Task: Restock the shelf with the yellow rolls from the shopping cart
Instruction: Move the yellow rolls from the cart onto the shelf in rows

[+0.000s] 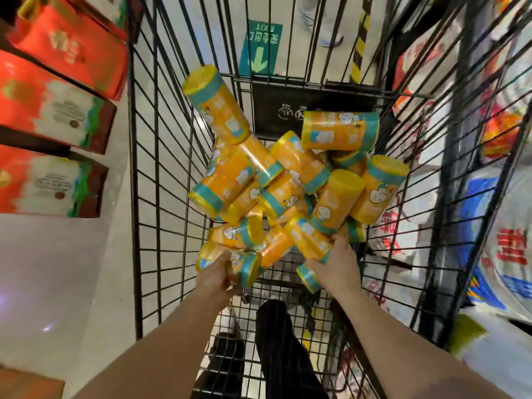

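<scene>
A dark trouser leg [276, 341] shows through the wire floor of the shopping cart [133, 168], nearest the camera. The cart's black wire walls rise on both sides and close in the pile of yellow rolls [288, 182] – the rolls lie crisscrossed at the far end of the basket, each with teal bands. One roll [216, 105] leans up against the left wall, and another [339, 131] lies across the top by the black flap [311, 102]. Outside the left wall stand red boxes [57, 110]; outside the right wall are printed bags [503, 254], seen through the wire. Beyond the cart, a green exit sign [260, 47] is stuck on the floor, with a striped yellow-and-black strip [359, 38] and someone's pale shoes [331, 36] farther off.

Both bare forearms reach down into the basket from the near end. The left hand [216, 273], back up, has its fingers curled round a near roll [247, 267] at the pile's left edge. The right hand [338, 264] grips the end of another roll [309, 240] – thumb on top, the fingers hidden underneath.
</scene>
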A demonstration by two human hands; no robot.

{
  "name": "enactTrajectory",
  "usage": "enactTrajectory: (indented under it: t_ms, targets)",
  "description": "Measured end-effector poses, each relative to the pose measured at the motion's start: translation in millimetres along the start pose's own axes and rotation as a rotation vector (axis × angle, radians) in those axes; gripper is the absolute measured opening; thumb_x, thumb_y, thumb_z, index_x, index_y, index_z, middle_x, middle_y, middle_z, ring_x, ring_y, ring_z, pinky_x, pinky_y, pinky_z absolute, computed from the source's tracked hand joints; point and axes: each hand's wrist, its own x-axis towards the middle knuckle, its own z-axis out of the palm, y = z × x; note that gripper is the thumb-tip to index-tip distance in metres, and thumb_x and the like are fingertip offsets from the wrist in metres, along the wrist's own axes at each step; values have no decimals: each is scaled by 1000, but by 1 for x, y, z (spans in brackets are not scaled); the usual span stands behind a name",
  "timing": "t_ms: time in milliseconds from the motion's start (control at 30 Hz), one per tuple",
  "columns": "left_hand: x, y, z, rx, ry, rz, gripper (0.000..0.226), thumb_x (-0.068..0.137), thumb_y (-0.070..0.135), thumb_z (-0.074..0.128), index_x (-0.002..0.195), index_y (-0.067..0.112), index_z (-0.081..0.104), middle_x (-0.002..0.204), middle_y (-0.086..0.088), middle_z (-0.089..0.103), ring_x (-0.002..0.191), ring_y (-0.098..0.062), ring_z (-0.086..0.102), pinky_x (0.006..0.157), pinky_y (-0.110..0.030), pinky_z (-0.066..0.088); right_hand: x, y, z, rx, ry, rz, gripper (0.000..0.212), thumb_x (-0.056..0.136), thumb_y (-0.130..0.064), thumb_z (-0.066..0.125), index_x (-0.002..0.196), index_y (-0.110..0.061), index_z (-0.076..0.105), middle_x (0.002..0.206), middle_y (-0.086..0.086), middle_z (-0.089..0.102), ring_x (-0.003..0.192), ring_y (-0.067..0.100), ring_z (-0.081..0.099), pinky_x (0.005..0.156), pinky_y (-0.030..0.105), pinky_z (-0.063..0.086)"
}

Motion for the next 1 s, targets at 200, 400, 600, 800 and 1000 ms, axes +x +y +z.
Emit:
enactTrajectory:
  t_ms: [200,400,600,800,1000]
  targets:
    - [-11,-8,-4,78,7,53,41,84,18,74,118,17,53,111,-11,64,90,-25,61,68,-42,53,-12,1,4,201,-189,134,63,76,-50,77,122,-18,50,118,5,60,107,25,59,91,43,52]
    - [-38,-16,-13,267,-58,294,51,70,21,81,116,18,59,108,-11,71,92,-26,70,74,-42,58,-48,-5,-9,858,-367,390,51,89,-36,69,132,-27,43,122,4,60,103,22,63,84,42,57]
    - [-75,-2,-26,328,-259,399,51,77,14,79,121,23,54,109,-7,72,95,-28,72,85,-48,57,-102,-15,-27,1196,-399,359,42,95,-16,62,132,-8,45,122,14,61,106,30,63,92,48,53]
    - [-126,16,-40,385,-506,499,46,81,4,73,121,18,56,110,-8,73,98,-30,71,86,-49,56,-158,-28,-50,1253,-356,120,36,97,-10,56,129,-24,52,123,11,67,111,37,63,101,60,43]
    - [-179,31,-75,399,-698,537,59,72,2,77,126,6,56,113,-17,71,103,-36,69,92,-53,54,-232,-43,-78,1322,-358,-107,78,60,-14,81,132,-20,52,126,14,66,110,39,66,93,59,52]
